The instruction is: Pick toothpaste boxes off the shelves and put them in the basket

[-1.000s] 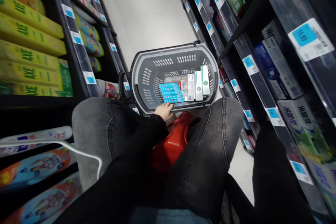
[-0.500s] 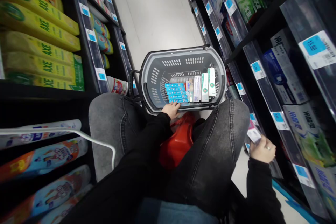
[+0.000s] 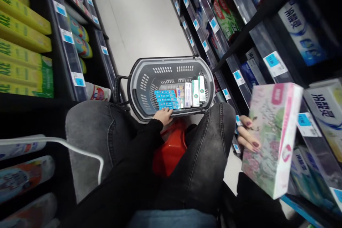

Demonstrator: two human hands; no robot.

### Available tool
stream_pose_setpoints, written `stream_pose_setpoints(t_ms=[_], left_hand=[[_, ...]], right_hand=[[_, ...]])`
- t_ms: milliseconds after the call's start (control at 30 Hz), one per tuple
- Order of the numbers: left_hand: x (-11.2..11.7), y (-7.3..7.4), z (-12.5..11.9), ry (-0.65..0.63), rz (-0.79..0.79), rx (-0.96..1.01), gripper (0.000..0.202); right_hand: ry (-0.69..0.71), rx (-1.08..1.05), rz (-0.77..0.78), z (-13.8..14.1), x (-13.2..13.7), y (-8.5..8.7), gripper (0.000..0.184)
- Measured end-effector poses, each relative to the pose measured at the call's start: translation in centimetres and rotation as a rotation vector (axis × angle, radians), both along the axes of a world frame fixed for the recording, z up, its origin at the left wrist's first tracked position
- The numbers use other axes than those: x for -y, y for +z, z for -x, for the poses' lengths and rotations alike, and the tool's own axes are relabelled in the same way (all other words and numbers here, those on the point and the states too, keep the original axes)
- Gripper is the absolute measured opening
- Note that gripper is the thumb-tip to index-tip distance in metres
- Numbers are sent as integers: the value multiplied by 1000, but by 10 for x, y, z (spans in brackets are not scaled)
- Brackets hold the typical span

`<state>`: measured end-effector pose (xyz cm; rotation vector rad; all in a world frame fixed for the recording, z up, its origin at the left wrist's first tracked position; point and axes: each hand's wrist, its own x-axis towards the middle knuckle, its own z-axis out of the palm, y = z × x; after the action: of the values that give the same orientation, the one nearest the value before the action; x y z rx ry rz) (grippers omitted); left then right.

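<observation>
- Right hand (image 3: 246, 137) has the pink floral box (image 3: 272, 124): a couple of fingertips lie on its broad face, reaching over from the left edge. Rest of the hand is hidden, so can't tell where the thumb is.
- Box is off to the right of the right knee (image 3: 219, 124), in front of the shelving (image 3: 260, 42), well apart from the basket (image 3: 173, 65).
- Long axis runs mostly up-down in view, leaning a bit: far end rightward, near end leftward. Floral face points up at the camera, pink-striped narrow side faces right.
- Left hand (image 3: 162, 116) is on the basket's near rim, fingers draped over; can't tell how tight.
- Basket lies long-ways left to right; blue boxes (image 3: 166, 96) inside run roughly the same way, green-and-white boxes (image 3: 201, 87) across it.
</observation>
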<state>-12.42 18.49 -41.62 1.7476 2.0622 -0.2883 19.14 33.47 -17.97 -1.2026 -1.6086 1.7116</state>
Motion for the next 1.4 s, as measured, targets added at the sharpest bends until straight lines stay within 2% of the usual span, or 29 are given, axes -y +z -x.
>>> stream_pose_setpoints(t_ms=[67, 133, 167, 233, 400, 467, 633, 1033, 1133, 1233, 1300, 1400], left_hand=[[0, -1, 0, -2, -10, 2, 46], [1, -2, 1, -6, -18, 5, 46], [1, -3, 1, -8, -21, 7, 46], [2, -4, 1, -10, -29, 10, 46], [3, -6, 0, -10, -48, 14, 48], [2, -6, -1, -4, -48, 18, 49], [2, -4, -1, 16, -35, 33, 49], [-2, -4, 2, 8, 42, 32, 52], [-4, -3, 5, -19, 75, 46, 53], [-6, -1, 7, -43, 106, 58, 52], [-6, 1, 8, -47, 118, 55, 52], [-6, 3, 8, -44, 122, 46, 53]], right_hand=[[276, -488, 388, 32, -1, -4, 67], [536, -777, 660, 60, 6, -10, 54], [599, -863, 741, 72, 11, -14, 50], [587, -931, 797, 92, 24, -23, 49], [163, -751, 714, 121, 45, -41, 41], [83, -707, 704, 125, 44, -43, 39], [-19, -687, 652, 124, 35, -42, 37], [-7, -671, 646, 119, 35, -34, 35], [-30, -656, 627, 117, 33, -36, 36], [-100, -607, 583, 116, 30, -46, 39], [-216, -526, 522, 116, 29, -55, 42], [-383, -321, 295, 117, 30, -66, 47]])
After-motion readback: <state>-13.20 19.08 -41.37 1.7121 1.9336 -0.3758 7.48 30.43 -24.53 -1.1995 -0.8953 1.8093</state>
